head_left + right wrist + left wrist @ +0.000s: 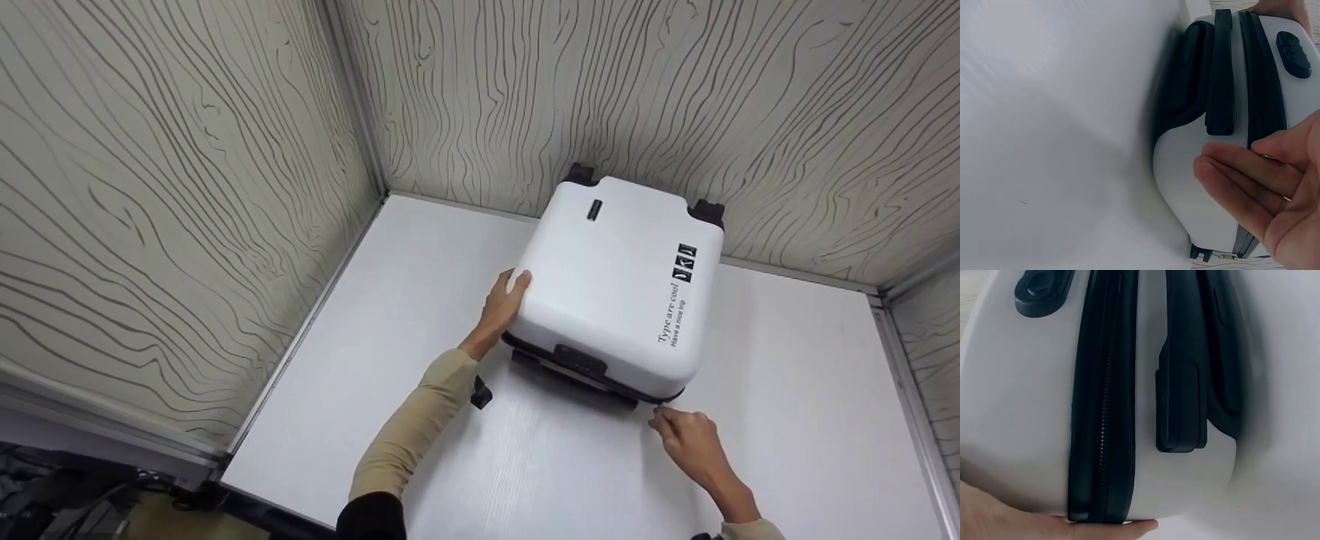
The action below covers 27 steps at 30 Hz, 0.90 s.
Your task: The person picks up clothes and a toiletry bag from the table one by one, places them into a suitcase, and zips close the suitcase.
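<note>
A white hard-shell suitcase (600,277) lies flat, its handle side facing me and its black wheels toward the back wall. My left hand (501,311) rests against its left side near the front corner, its straight fingers (1112,531) across the zipper band (1103,410). At the front right corner, my right hand (690,442) pinches a small zipper pull (1266,156) between thumb and curled fingers; most of the pull is hidden. A black carry handle (1220,79) runs beside the zipper, with a black latch (580,361) on the upper shell.
The suitcase lies on a white tabletop (420,262) with a metal edge. Wood-grain patterned walls (480,97) stand at the back and sides, the back one close behind the wheels (706,212). Dark cables and equipment (60,495) are at the lower left, beyond the table.
</note>
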Each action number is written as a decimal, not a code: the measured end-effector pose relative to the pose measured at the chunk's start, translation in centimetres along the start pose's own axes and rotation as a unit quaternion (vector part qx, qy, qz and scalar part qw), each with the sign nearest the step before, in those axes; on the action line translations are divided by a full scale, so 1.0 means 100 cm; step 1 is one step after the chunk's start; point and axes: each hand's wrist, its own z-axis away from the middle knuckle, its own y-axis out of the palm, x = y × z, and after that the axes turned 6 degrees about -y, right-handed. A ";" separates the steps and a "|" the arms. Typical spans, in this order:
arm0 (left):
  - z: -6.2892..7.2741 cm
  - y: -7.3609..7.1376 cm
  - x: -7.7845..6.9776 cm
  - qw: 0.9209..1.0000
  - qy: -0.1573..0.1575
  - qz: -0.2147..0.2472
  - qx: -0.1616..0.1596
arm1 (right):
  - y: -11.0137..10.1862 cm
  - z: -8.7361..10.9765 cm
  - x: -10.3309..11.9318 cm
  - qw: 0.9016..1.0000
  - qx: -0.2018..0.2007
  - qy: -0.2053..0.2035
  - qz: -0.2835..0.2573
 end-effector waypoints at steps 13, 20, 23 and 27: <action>0.014 0.024 -0.002 0.999 0.007 0.001 -0.047 | 0.014 -0.006 0.000 0.991 -0.088 -0.092 0.050; 0.019 0.024 0.000 0.999 0.002 -0.005 -0.041 | 0.008 -0.011 0.001 0.994 -0.060 -0.059 0.068; 0.022 0.026 0.002 1.000 0.004 -0.005 -0.022 | 0.004 -0.009 -0.001 0.995 -0.050 -0.034 0.076; 0.024 0.027 0.004 1.000 0.010 0.004 -0.010 | 0.000 -0.007 -0.003 0.993 -0.036 -0.030 0.107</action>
